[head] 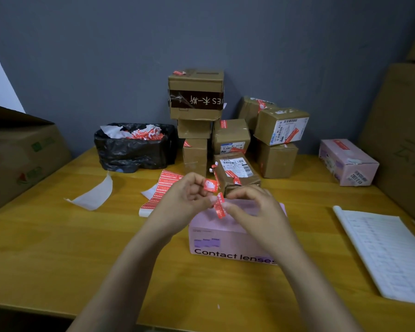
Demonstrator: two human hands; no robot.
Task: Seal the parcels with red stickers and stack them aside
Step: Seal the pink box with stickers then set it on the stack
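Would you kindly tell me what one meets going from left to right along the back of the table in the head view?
Large carton → black bin bag → tall parcel stack → parcel with the white shipping label → pink box → big carton by the wall.

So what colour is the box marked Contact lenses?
Pale pink box with dark lettering, seen in the head view.

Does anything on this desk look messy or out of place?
Yes. The top carton of the back stack sits upside down, its print inverted and its clear tape wrinkled. A loose white backing sheet lies curled on the table left of the sticker sheets. The left hand and right hand pinch a red sticker.
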